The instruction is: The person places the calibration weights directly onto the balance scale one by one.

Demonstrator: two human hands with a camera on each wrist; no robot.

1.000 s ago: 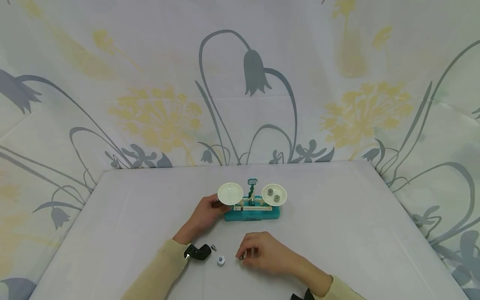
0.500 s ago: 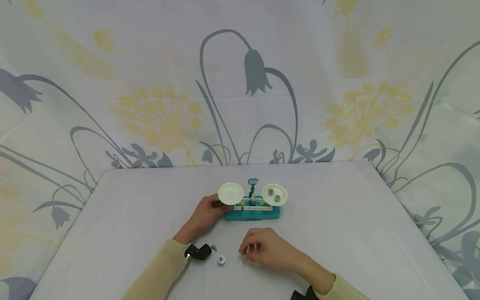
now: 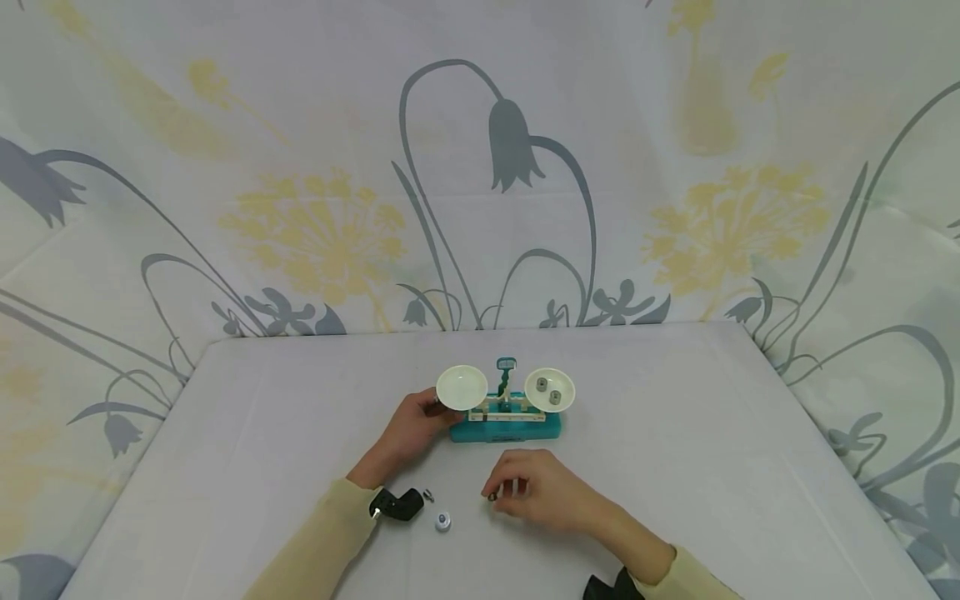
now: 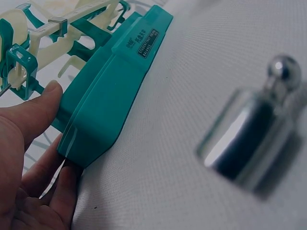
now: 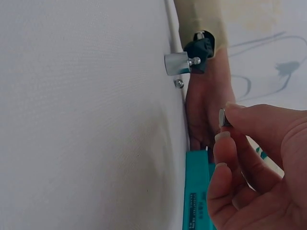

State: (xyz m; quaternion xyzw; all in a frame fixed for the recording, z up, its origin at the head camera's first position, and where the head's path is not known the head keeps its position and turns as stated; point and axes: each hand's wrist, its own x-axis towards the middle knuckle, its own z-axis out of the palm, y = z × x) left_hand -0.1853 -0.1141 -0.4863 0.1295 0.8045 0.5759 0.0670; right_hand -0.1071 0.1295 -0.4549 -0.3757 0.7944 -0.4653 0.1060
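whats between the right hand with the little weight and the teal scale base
Nothing: in the head view only bare white tablecloth separates the right hand, which pinches a small weight, from the teal scale base. The larger weights lie off to the left.

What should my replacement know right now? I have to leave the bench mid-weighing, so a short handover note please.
Left hand holds the left end of the teal balance, beside its left pan, which shows nothing in it.
Right hand pinches a small weight just above the table, in front of the balance.
Done: two weights lie in the right pan.
Left: the pinched weight is not yet on a pan; a larger knobbed weight and a tiny one stand on the table near the left wrist.
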